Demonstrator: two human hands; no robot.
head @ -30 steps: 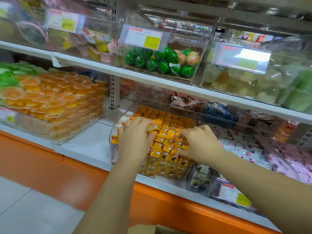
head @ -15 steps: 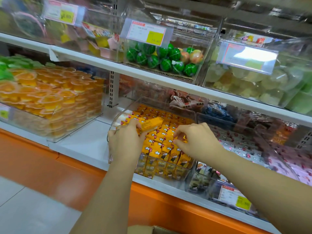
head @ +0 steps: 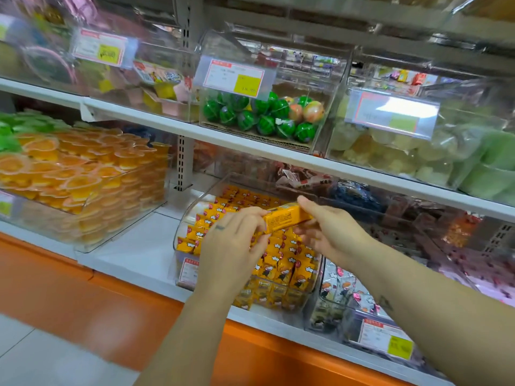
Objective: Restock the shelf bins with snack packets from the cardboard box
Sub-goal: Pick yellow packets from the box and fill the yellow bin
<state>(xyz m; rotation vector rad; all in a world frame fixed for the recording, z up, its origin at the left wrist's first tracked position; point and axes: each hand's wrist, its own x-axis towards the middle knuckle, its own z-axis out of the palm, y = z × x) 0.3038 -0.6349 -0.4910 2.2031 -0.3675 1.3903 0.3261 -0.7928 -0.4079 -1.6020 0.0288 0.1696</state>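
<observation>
Left hand (head: pixel 234 246) pinches one end and right hand (head: pixel 328 235) clamps its fingers on the other of a long yellow snack packet (head: pixel 287 215), held level just above the clear plastic shelf bin (head: pixel 220 179) of matching packets (head: pixel 281 263), seemingly to square it up before slotting it into a row.

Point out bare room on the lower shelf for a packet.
Bare white shelf lies between the jelly cup bin and the yellow packet bin. That bin is packed, with left hand and right hand holding a packet above it.
</observation>
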